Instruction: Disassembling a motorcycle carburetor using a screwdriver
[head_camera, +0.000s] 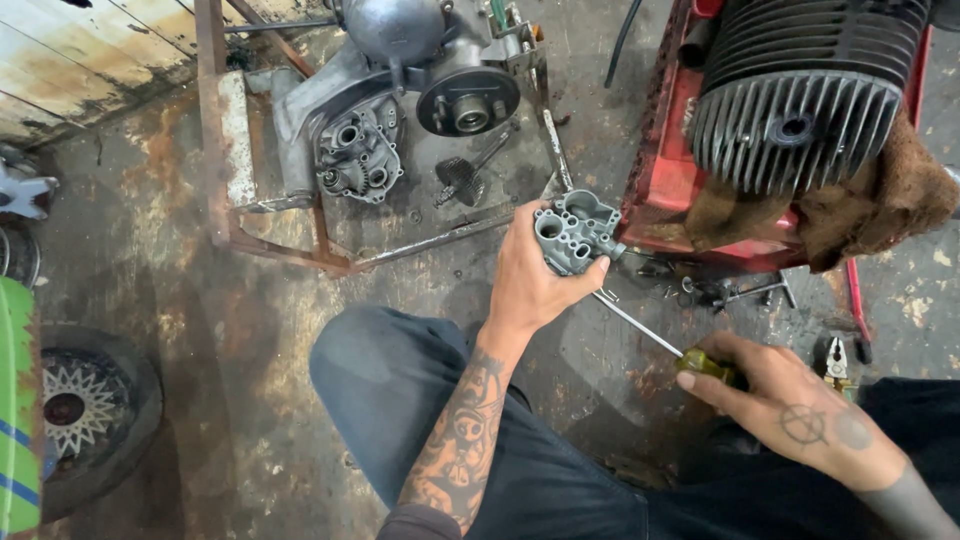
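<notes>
the left hand (528, 285) is closed around a small grey metal casting (573, 232) with round bores, holding it up just in front of the red stand (660, 170). the right hand (790, 405) grips the yellow-green handle of a screwdriver (660, 343), whose shaft slants up to the casting's underside. behind, an engine case (400, 110) sits in a rusty frame (215, 150) on the stained floor (200, 300), and a finned cylinder (800, 100) rests on the stand.

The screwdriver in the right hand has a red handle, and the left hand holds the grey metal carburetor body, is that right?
Not quite. The screwdriver in the right hand has a yellow-green handle, not a red one, as the head view shows. The rest stands: the left hand holds the grey metal carburetor body.
</notes>
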